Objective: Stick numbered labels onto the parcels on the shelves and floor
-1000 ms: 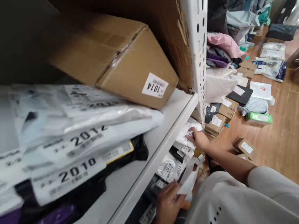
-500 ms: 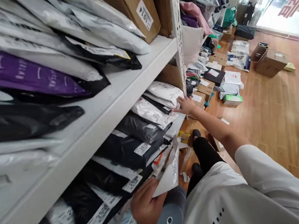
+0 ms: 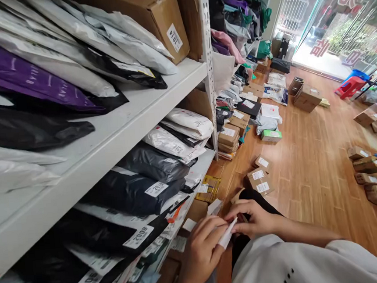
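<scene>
My left hand (image 3: pixel 204 248) is closed on a white label sheet (image 3: pixel 228 235), seen nearly edge-on, so its print is hidden. Opposite it, my right hand (image 3: pixel 254 217) pinches the same sheet at its upper edge with thumb and fingers. Both hands are close together in front of my body, to the right of the lower shelf. Closest to them on that shelf are a dark mailer bag (image 3: pixel 133 192) with a label reading 2010 and a black mailer bag (image 3: pixel 93 229) labelled 2008. Farther back lies a white mailer bag (image 3: pixel 165 141).
The upper shelf (image 3: pixel 158 95) holds white, purple and black bags and a cardboard box (image 3: pixel 164 20) marked 1014. A perforated post (image 3: pixel 208 60) stands at the shelf's end. Small boxes (image 3: pixel 259 179) sit on the wooden floor ahead, with several more boxes (image 3: pixel 373 178) at right.
My right hand has left the white bags on the lower shelf and come back to the label sheet in my left hand. The view has turned rightward.
</scene>
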{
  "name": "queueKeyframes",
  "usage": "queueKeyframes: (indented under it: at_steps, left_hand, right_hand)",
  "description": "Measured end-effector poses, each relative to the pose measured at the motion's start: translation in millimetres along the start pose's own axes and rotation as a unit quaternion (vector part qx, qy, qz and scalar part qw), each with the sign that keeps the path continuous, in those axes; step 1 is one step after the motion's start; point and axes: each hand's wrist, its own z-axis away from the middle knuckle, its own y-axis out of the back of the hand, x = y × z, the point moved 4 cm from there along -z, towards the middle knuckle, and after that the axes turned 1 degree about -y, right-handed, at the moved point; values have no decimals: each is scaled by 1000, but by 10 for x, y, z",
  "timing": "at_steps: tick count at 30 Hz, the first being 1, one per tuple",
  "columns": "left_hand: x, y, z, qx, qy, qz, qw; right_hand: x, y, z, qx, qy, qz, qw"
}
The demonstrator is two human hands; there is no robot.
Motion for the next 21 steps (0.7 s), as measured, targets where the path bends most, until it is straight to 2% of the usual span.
queueKeyframes:
  at_steps: [2, 4, 7, 9, 11, 14, 17, 19, 21]
  left_hand:
    - [-37, -152, 76, 25, 43, 27, 998]
    - [-120, -343, 177, 62, 115, 69, 989]
    - [-242, -676, 283, 143, 225, 172, 948]
    - [-286, -907, 259, 188, 281, 188, 922]
    - [-287, -1157, 124, 193, 317, 142, 918]
    - [-208, -1668, -245, 154, 340, 94, 923]
    - [-35, -2431, -685, 147, 360, 136, 911]
    - [107, -3040, -964, 192, 396, 197, 876]
    - [253, -3661, -1223, 246, 442, 266, 821]
  right_hand:
    - [105, 37, 3, 16, -19, -24, 999]
    - [283, 49, 22, 46, -70, -81, 993]
    - [640, 75, 88, 104, -169, -195, 961]
    - [877, 172, 146, 129, -212, -247, 937]
    - [1086, 388, 220, 141, -230, -266, 926]
    - [1353, 953, 406, 143, -220, -268, 927]
    - [1603, 1722, 699, 99, -200, -288, 931]
    - [1778, 2299, 940, 56, -207, -284, 935]
    - [1951, 2877, 1192, 19, -230, -257, 938]
